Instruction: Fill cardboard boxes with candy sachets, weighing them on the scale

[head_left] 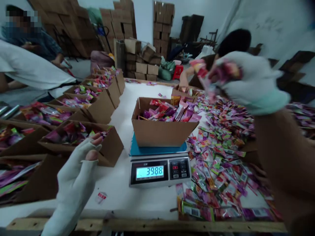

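Observation:
My right hand [248, 78], in a white glove, is raised at the upper right and closed around several wrapped snack packets [200, 70]. It is smeared by motion. My left hand [78, 177], in a fingerless white glove, holds nothing and has its fingers extended beside a filled cardboard box [108, 149]. I cannot tell whether they touch. Between my hands, an open cardboard box [159, 134] full of red and purple packets rests on a digital scale [161, 172]. The lit display reads 3988. Under my right arm lies a wide heap of loose packets [219, 157].
Packet-filled boxes [98, 106] line the left side. A wooden strip [137, 225] edges the white table [118, 196]. Across the table, a co-worker's hand [183, 82] reaches into another box. Another person [31, 46] is at the upper left. Stacked cartons [123, 19] stand behind.

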A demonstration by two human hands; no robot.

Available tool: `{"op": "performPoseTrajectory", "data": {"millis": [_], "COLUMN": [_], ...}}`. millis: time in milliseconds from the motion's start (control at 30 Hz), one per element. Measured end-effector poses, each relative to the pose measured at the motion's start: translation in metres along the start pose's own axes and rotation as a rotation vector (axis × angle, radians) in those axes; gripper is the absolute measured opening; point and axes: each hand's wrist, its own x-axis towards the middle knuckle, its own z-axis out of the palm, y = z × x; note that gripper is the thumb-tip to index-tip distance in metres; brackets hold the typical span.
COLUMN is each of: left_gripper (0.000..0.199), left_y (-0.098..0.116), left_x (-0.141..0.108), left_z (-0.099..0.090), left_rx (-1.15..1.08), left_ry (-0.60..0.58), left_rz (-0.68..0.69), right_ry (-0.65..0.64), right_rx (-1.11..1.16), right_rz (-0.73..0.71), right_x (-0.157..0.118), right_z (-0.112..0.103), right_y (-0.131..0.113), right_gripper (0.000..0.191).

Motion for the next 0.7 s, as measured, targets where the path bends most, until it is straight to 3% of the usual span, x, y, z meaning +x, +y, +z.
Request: {"op": "performPoseTrajectory", "data": {"millis": [100,200,300,367,433,533,600,700], "left_gripper": [0.043,0.041,0.039,0.039,0.042,0.047,0.048,0.045], "left_y": [0.001,-0.008,-0.023,-0.034,-0.045,-0.061,-0.072,-0.088], "left_x": [-0.001,-0.008,-0.020,-0.028,-0.035,-0.043,-0.047,-0.062], "left_z": [0.005,-0.007,-0.032,-0.048,-0.056,-0.050,-0.039,-0.029], "left_rx": [0.046,0.096,0.126,0.146,0.160,0.178,0.203,0.271], "left_ry": [-0.041,-0.029,0.090,0.142,0.145,0.103,0.044,-0.046], "left_rz": [0.009,0.016,-0.019,-0.095,-0.173,-0.195,-0.161,-0.114], "right_ry": [-0.140,-0.130,-0.142,-0.244,-0.305,-0.336,-0.432,-0.654], "right_rx": [0.004,-0.047,-0.299,-0.517,-0.550,-0.336,-0.249,-0.371], "right_rz": [-0.175,-0.134,0.026,0.102,0.081,-0.064,-0.105,0.039], "right_x": [0.030,0.029,-0.010,-0.045,-0.073,-0.088,-0.077,-0.042], "right_z": [0.025,0.021,-0.008,-0.025,-0.028,0.007,0.046,0.103], "right_y": [-0.010,-0.007,0.008,0.020,0.027,0.020,0.004,-0.018], "right_gripper": [0.040,0.035,0.032,0.046,0.068,0.082,0.066,0.034]}}
